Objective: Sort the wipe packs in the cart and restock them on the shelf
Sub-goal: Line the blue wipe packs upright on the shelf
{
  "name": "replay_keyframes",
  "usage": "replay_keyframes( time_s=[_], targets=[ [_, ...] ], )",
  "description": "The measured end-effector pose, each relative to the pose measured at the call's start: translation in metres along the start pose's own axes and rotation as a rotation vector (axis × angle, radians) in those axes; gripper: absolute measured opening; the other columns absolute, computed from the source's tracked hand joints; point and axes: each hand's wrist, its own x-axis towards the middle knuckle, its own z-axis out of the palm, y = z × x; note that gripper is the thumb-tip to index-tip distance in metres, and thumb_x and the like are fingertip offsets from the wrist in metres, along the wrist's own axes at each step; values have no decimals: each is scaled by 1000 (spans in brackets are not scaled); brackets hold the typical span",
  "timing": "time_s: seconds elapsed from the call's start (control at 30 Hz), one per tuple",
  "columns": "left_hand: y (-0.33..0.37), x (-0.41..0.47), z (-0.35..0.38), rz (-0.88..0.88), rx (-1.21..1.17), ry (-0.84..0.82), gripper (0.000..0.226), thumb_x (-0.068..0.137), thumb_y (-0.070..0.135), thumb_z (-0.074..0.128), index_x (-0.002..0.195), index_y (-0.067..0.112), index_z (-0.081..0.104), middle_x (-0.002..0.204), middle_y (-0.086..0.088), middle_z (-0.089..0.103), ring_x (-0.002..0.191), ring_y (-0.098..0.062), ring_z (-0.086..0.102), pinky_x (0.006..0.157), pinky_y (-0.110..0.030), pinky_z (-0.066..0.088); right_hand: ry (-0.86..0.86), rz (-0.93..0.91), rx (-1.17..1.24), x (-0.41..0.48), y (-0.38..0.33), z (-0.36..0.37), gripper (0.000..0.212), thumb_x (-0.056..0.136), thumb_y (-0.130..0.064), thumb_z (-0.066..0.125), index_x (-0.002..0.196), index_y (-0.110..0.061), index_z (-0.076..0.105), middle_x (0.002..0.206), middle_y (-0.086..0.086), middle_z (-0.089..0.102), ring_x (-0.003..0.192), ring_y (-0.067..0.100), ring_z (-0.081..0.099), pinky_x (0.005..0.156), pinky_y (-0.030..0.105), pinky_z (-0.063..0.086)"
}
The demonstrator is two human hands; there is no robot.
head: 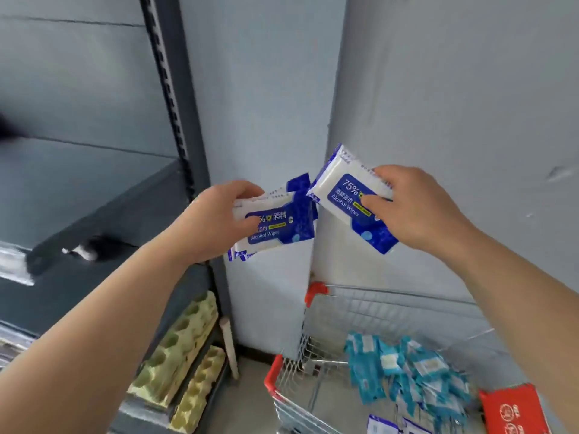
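My left hand point(219, 214) grips a stack of blue-and-white alcohol wipe packs point(282, 220), at least two, held in the air in front of the wall corner. Beside it, my right hand point(416, 205) holds another blue-and-white alcohol wipe pack point(341, 189), tilted, its corner almost touching the left stack. Below at the right stands the wire cart point(316, 324) with red corner caps. Inside it lie several teal wipe packs point(407, 374), a red pack point(513, 408) and more blue-and-white packs point(385, 426) at the bottom edge. The dark grey shelf point(103, 211) is at the left.
A slotted shelf upright point(170, 98) runs down the left. Yellow-green egg cartons point(181, 349) sit on a low shelf at the bottom left. A pale stick point(228, 346) leans in the corner. Grey walls fill the background.
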Motion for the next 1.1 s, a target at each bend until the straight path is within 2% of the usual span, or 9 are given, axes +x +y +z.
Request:
replay_keyframes(
  time_s=[0.07, 0.17, 0.37, 0.47, 0.57, 0.73, 0.83, 1.0, 1.1],
  targets=[
    [-14, -24, -52, 4, 22, 78, 31, 84, 18, 62, 113, 29, 57, 94, 20, 62, 80, 5, 60, 56, -9, 39, 24, -56, 19, 3, -54, 3, 11, 89, -21, 58, 97, -16, 63, 90, 2, 67, 79, 26, 62, 68, 36, 50],
    [-43, -62, -127, -18, 60, 181, 27, 84, 18, 63, 106, 32, 55, 89, 23, 61, 75, 6, 60, 52, -7, 40, 36, -127, 70, 6, -135, 17, 10, 88, -21, 58, 94, -14, 62, 86, 1, 66, 78, 26, 63, 69, 40, 53],
    [-114, -124, -254, -115, 124, 296, 26, 86, 18, 64, 106, 32, 56, 85, 25, 58, 72, 3, 59, 54, -12, 41, -23, -260, 154, 16, -286, 66, 12, 88, -22, 58, 95, -13, 61, 87, -2, 67, 77, 24, 63, 66, 36, 51],
    [-151, -141, -301, -167, 139, 344, 28, 86, 16, 65, 108, 31, 59, 85, 19, 60, 73, 1, 59, 57, -14, 43, -65, -304, 167, 29, -347, 93, 7, 87, -21, 58, 87, -15, 60, 81, -4, 65, 74, 22, 62, 64, 33, 48],
    [-193, -148, -338, -221, 160, 407, 31, 84, 17, 67, 113, 27, 63, 89, 13, 61, 73, -4, 59, 62, -20, 44, -87, -354, 141, 49, -401, 124, 5, 87, -22, 59, 89, -18, 62, 83, -6, 66, 78, 22, 62, 64, 32, 47],
    [-267, -141, -388, -332, 152, 494, 35, 83, 17, 70, 117, 24, 65, 100, 3, 63, 82, -18, 59, 78, -29, 50, -150, -410, 160, 90, -472, 177, 13, 89, -22, 57, 99, -21, 64, 94, -6, 69, 84, 20, 64, 73, 37, 54],
    [-313, -126, -417, -373, 96, 532, 33, 80, 18, 72, 112, 26, 66, 99, -2, 70, 79, -20, 66, 76, -36, 57, -163, -424, 143, 121, -503, 210, 13, 88, -19, 56, 98, -18, 64, 91, -4, 69, 83, 21, 64, 70, 35, 52],
    [-382, -89, -462, -378, 142, 534, 34, 82, 15, 71, 114, 23, 66, 99, -1, 66, 73, -16, 63, 58, -24, 49, -189, -423, 143, 178, -550, 261, 6, 87, -15, 56, 87, -17, 62, 85, -2, 67, 78, 22, 63, 65, 33, 48],
    [-417, -68, -480, -359, 156, 530, 36, 82, 15, 71, 116, 21, 62, 103, -1, 64, 82, -21, 63, 66, -28, 51, -177, -411, 117, 205, -570, 286, 4, 84, -15, 57, 82, -17, 60, 82, 0, 67, 78, 26, 63, 69, 38, 51]
  ],
)
